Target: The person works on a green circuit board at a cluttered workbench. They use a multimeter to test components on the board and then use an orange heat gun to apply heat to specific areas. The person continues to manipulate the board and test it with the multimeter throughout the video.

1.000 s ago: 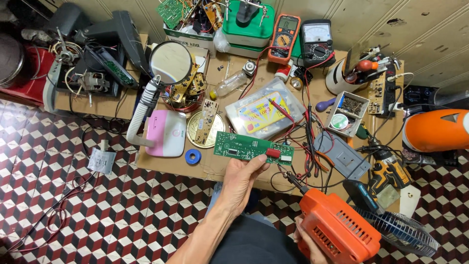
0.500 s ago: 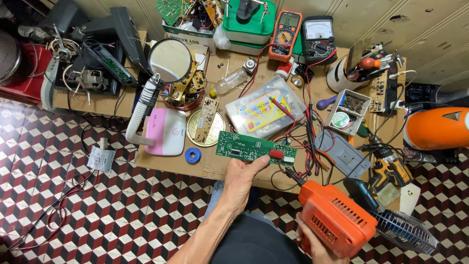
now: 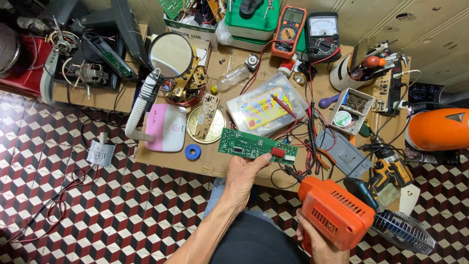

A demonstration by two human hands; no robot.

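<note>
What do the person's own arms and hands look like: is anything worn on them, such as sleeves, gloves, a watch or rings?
Both hands are bare, with no gloves. The left hand joins a forearm that is uncovered along its whole visible length, with no sleeve, watch or bracelet. No ring shows on its fingers. Of the right hand only a small part is visible at the bottom edge, also ungloved; its wrist and arm are out of view.

Round magnifier lamp (image 3: 171, 55) beside a pink box (image 3: 166, 127); two multimeters (image 3: 305, 32) behind.
</note>
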